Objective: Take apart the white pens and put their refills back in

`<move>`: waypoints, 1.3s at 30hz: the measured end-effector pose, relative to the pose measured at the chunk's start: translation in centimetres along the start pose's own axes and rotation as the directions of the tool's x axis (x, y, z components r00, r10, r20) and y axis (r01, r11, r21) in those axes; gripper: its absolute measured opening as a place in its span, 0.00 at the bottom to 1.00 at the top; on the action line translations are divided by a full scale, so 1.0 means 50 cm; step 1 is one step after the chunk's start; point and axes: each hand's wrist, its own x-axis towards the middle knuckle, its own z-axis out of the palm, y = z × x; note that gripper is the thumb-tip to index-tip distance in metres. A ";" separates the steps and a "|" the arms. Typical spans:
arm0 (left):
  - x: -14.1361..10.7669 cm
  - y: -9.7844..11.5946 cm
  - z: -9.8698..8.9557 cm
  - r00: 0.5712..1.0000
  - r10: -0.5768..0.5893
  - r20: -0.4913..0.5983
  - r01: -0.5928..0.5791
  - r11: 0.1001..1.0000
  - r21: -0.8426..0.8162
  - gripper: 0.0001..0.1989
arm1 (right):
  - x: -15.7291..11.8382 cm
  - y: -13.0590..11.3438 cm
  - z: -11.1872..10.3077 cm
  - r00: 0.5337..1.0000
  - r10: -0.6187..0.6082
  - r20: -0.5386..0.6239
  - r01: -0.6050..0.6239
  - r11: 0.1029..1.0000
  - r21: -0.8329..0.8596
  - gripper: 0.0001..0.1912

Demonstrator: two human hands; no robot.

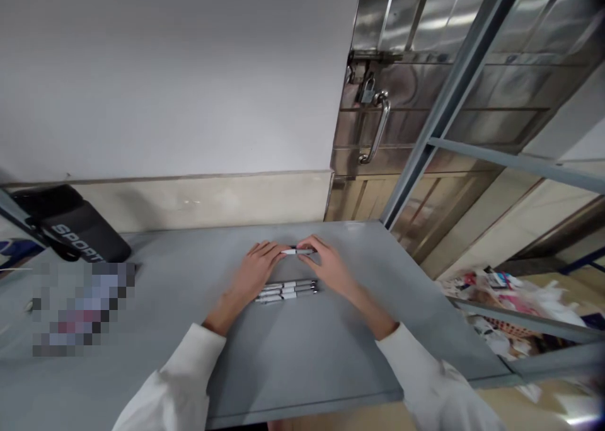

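Observation:
Near the back of the grey table, a white and grey pen (297,251) lies crosswise between my two hands. My left hand (255,268) pinches its left end, and my right hand (328,267) has thumb and fingers closed round its right end. Several similar pens (286,290) rest side by side on the table just below, in front of the held pen. The fingers of my left hand partly cover the left ends of those pens.
A black case marked SPORT (80,226) lies at the table's back left, with a pixelated item (87,308) before it. Behind the grey table (302,368) stands a wall. To the right are a metal frame post (444,103), a metal door with a handle (380,128) and cluttered goods (515,292).

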 end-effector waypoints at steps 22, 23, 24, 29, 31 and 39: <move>-0.002 0.007 -0.003 1.000 0.000 0.006 0.001 0.995 -0.101 0.15 | -0.008 -0.027 -0.004 0.997 0.063 -0.033 -0.057 0.985 0.161 0.10; -0.002 0.008 -0.005 1.000 -0.005 -0.003 0.004 0.993 -0.115 0.15 | -0.009 -0.027 -0.003 0.997 0.073 -0.034 -0.067 0.984 0.166 0.11; -0.002 0.010 -0.006 1.000 -0.010 -0.012 0.008 0.992 -0.128 0.15 | -0.010 -0.026 -0.002 0.995 0.091 -0.029 -0.085 0.982 0.168 0.11; -0.004 0.011 -0.003 0.999 -0.054 -0.006 0.052 0.987 -0.154 0.13 | -0.011 -0.023 -0.001 0.995 0.097 -0.024 -0.093 0.986 0.136 0.07; -0.005 0.011 -0.002 0.998 -0.066 -0.003 0.065 0.986 -0.156 0.13 | -0.009 -0.025 -0.002 0.996 0.076 -0.055 -0.068 0.989 0.133 0.06; -0.005 0.013 -0.005 0.996 -0.084 0.018 0.086 0.978 -0.191 0.14 | -0.007 -0.029 -0.005 0.990 0.129 -0.047 -0.120 0.979 0.168 0.07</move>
